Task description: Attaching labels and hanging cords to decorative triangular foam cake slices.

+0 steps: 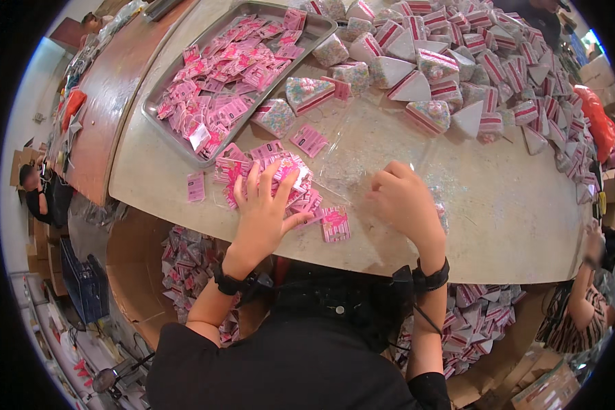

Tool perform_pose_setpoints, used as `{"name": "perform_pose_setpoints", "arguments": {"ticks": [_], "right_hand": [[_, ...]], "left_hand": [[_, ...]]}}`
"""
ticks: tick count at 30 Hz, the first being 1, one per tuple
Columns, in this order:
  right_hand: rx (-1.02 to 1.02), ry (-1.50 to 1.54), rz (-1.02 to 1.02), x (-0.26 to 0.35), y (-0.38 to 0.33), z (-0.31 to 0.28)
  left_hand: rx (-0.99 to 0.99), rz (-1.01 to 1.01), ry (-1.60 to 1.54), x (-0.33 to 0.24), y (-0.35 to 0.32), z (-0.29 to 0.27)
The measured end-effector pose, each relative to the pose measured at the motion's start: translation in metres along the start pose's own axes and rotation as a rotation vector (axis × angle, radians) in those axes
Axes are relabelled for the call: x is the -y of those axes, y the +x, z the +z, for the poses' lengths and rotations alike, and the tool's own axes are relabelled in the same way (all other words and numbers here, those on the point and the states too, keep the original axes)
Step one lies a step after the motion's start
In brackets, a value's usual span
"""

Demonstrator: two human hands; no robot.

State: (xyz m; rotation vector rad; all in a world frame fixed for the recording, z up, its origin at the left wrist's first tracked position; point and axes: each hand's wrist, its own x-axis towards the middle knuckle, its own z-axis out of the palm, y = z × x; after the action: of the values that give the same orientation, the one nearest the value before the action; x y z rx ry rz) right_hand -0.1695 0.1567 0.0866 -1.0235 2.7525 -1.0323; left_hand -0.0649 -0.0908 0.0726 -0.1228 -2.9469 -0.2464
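My left hand (261,208) lies with fingers spread on a loose heap of pink printed cards (234,171) near the table's front edge. One card (335,224) sits apart, right of my thumb. My right hand (404,205) is over the bare tabletop, fingers curled in and their tips smeared by motion; what they hold, if anything, is hidden. Beside its wrist a small speckled piece (441,216) shows in part. Behind my left hand, a metal tray (149,109) holds many more pink cards. Cake-slice-shaped pieces (307,93) with pink sides and speckled tops stand right of the tray.
A large heap of wrapped cake-slice pieces (451,65) covers the table's far right. Below the front edge, cardboard boxes (133,273) hold more pieces. A red bag (596,119) is at the right. Other people (581,301) are at both sides. A brown table (106,130) adjoins at left.
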Motion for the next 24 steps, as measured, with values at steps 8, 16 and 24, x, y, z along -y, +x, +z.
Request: {"name": "perform_pose_setpoints", "arguments": {"ticks": [8,16,24], "right_hand": [[-0.304,0.119,0.034,0.007,-0.013,-0.012],[-0.397,0.156,0.038,0.016,-0.036,-0.009],[-0.417,0.476,-0.011,0.024,-0.053,0.016]], "left_hand": [[-0.026,-0.037,-0.096,0.000,0.001,-0.008],[-0.114,-0.026,0.088,0.002,0.004,-0.007],[-0.426,-0.121,0.019,-0.007,0.016,-0.021]]}}
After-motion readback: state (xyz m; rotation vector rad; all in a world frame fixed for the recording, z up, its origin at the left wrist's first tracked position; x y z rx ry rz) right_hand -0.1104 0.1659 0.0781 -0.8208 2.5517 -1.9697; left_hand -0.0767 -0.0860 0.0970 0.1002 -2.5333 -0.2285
